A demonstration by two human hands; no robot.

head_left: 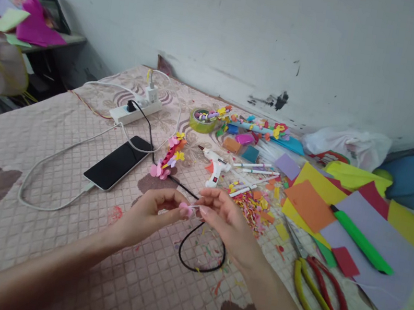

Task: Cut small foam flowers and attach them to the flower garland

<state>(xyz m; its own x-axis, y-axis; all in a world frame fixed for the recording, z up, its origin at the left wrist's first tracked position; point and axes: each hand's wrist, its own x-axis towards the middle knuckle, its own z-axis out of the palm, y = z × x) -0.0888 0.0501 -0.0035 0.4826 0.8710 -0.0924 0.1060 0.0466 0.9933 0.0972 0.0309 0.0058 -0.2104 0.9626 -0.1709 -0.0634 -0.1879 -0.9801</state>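
Note:
Between thumb and fingers, my left hand pinches a small pink flower-like piece. My right hand is closed on a thin white strand that meets the pink piece. Beyond the hands lies a pink strip decorated with small butterfly-like and flower-like pieces. A white glue gun rests on its side to the right of that strip. Its black cord loops on the cloth below my right hand.
A phone charges at left, its white cable running to a power strip. On the right lie scissors, a green cutter and coloured foam sheets. Paper scraps, glue sticks and a tape roll sit farther back.

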